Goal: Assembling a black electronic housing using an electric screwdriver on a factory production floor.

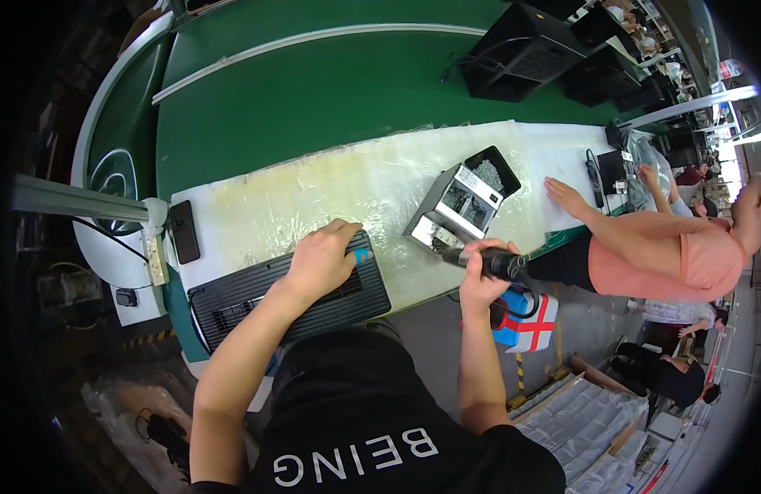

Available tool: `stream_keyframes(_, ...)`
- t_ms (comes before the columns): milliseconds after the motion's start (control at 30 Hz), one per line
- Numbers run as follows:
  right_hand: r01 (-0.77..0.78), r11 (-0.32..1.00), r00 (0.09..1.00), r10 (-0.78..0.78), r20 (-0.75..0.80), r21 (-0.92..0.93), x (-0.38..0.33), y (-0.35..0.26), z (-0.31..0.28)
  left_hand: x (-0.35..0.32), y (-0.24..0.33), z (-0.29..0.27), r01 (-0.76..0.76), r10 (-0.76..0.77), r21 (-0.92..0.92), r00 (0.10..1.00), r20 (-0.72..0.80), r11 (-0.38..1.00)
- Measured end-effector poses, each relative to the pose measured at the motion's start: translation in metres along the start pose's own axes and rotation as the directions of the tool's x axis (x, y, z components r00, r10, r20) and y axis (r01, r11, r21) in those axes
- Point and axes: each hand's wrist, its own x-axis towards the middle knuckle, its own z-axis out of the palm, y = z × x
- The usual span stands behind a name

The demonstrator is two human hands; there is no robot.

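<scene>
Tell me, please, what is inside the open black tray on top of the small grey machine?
The black tray on the grey machine holds a heap of small silvery metal pieces, probably screws. What lies under the heap is covered, and the machine's inside stays unclear.

Green conveyor belt behind plastic-covered white workbench, grey floor

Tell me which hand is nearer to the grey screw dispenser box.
Right. The right hand holds an electric screwdriver beside the screw dispenser box; the left hand rests on the black panel, farther away.
</scene>
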Motion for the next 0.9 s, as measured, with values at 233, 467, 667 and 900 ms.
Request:
stream_keyframes(233,0.142,0.987,0.99,-0.143,-0.014,-0.076,0.005,-0.008,0.005,0.004,0.003,0.001,-0.016,0.003,-0.107,0.993,-0.121,0.994)
stream_keyframes(467,0.145,0.987,0.989,-0.147,-0.026,-0.075,0.002,-0.008,0.005,0.002,-0.001,0.008,-0.012,0.0,-0.083,0.989,-0.149,0.996)
stream_keyframes(667,0.212,0.977,0.975,-0.214,-0.054,-0.036,-0.002,-0.004,0.005,0.004,0.0,0.008,0.001,-0.012,-0.073,0.988,-0.154,0.997)
stream_keyframes(900,0.199,0.977,0.976,-0.205,-0.075,-0.07,-0.002,-0.006,0.005,0.003,0.002,0.006,0.004,-0.017,-0.085,0.988,-0.151,0.996)
